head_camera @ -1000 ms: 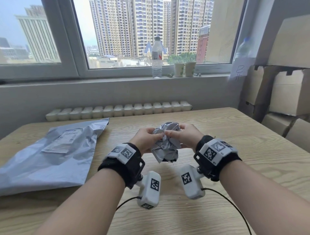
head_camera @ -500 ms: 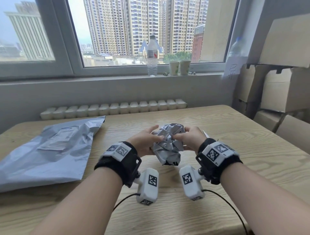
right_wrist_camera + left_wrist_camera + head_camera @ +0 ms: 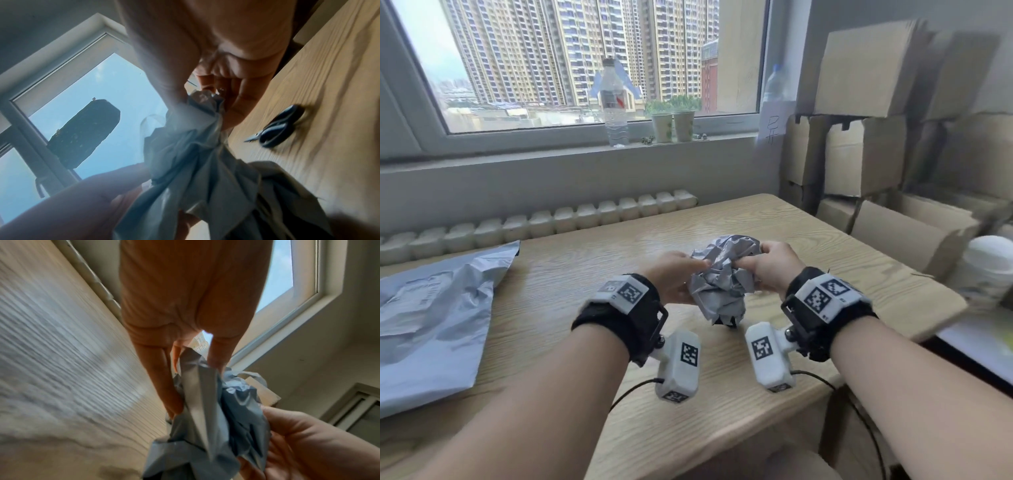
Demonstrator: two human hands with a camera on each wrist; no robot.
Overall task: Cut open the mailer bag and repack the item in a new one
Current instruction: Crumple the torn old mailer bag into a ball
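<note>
Crumpled grey mailer bag (image 3: 720,284): squeezed between left hand (image 3: 674,279) and right hand (image 3: 774,269) above the desk (image 3: 774,222) middle, apparently balled for discarding; flat mailer (image 3: 431,315) at left edge.

A small packing or storeroom-office, high up in a city block. The pale wood-grain worktop (image 3: 774,236) is the anchor: to its right, brown cardboard boxes (image 3: 866,102) stacked against the wall, with a handwritten paper note (image 3: 774,128) taped beside them. On the worktop's left end lies a grey labelled mailer bag (image 3: 438,318). Behind it, a wide window (image 3: 585,68) looks out on residential towers, and the sill carries a water bottle (image 3: 616,102) and two paper cups (image 3: 673,126). A white radiator (image 3: 544,222) runs along the wall just behind.
</note>
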